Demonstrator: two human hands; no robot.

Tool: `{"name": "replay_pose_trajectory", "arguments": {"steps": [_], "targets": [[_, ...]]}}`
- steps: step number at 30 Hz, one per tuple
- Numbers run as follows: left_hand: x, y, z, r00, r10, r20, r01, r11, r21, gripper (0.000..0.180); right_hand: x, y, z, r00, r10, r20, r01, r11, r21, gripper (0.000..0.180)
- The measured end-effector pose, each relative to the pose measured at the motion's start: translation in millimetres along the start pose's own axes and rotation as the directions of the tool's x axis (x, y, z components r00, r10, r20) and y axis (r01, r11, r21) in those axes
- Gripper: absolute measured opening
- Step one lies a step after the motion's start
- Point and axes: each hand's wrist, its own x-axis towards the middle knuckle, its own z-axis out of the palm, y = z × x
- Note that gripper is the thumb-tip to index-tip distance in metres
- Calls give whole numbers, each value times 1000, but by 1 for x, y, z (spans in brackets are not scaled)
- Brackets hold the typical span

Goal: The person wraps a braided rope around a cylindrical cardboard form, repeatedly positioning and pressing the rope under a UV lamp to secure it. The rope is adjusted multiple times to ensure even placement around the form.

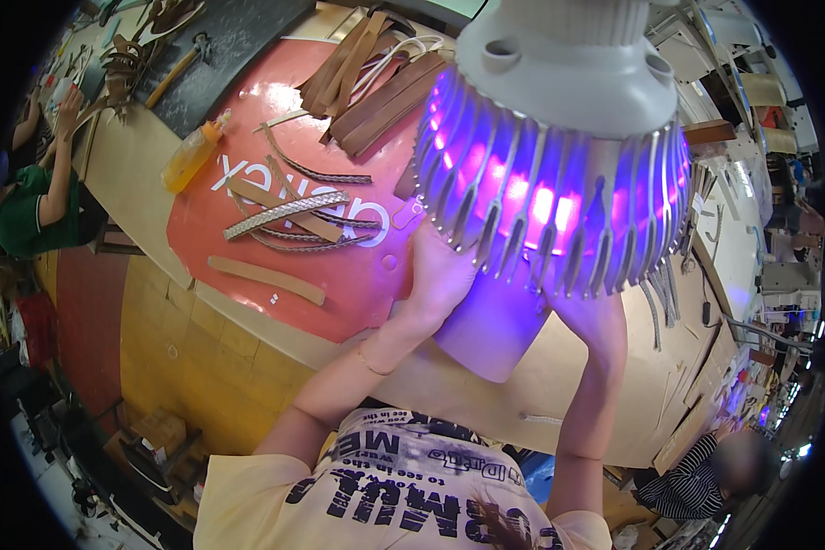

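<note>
A large grey lamp [568,87] with a ring of metal ribs and purple light hangs over the table. My left hand [442,275] reaches in under its left side, with the fingers mostly hidden by the ribs. Under its right side is my right hand [596,319], its fingers also out of sight. Between my hands lies a smooth flat sheet [491,335], tinted purple by the light. Whether either hand grips something is hidden behind the lamp.
A red mat [339,307] left of my hands carries braided strips [289,213], a flat tan strip [266,280] and brown strips [390,105]. An orange bottle [192,156] lies at its edge. A hammer [176,71] rests on a dark slab. Other people work at both sides.
</note>
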Motion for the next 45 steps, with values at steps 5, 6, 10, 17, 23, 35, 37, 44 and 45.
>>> {"name": "replay_pose_trajectory", "arguments": {"steps": [5,6,10,17,23,35,37,44,45], "targets": [[-2,-5,2,998,55,4,-55,992,114,28,0,1,2,1000,-24,-14,24,999,-29,30],[-2,-6,2,997,77,6,-77,985,154,28,0,1,2,1000,-24,-16,23,999,-29,30],[-5,-13,0,978,205,32,-201,900,387,28,0,2,4,999,-32,-34,31,999,-36,30],[-4,-14,-14,835,464,297,-489,375,788,29,4,1,5,998,-11,-55,9,999,-36,30],[-30,-1,-17,826,322,462,-562,514,648,39,9,-4,0,992,124,-9,-124,991,47,30],[-26,10,-11,764,286,579,-639,464,614,38,-21,12,-33,978,204,48,-207,976,71,22],[-25,10,-11,751,290,593,-654,447,610,38,-24,15,-32,979,202,41,-206,971,123,19],[-21,9,-13,695,288,659,-717,346,605,52,-28,23,-26,980,198,19,-197,955,221,18],[-20,9,-13,680,277,679,-731,329,598,53,-29,26,-25,980,200,16,-198,951,238,18]]}}
